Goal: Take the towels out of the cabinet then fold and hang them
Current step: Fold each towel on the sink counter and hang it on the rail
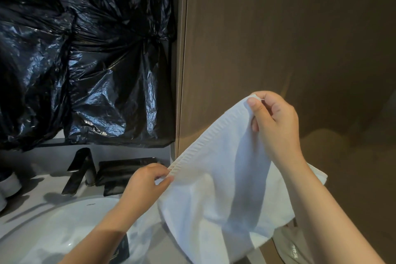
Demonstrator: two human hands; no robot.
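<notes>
white towel [216, 188] held up lower centre-right, ribbed hem taut between hands | left hand [147, 180] pinches lower hem end | right hand [274, 122] pinches upper corner | white sink [70, 229] lower left | black faucet [80, 170] behind it | black plastic sheeting [85, 49] upper left | brown panel [289, 38] right

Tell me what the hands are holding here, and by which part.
Both hold one white towel along its ribbed hem: the right hand pinches the upper corner, the left hand pinches the same hem lower down. The rest hangs loose.
</notes>
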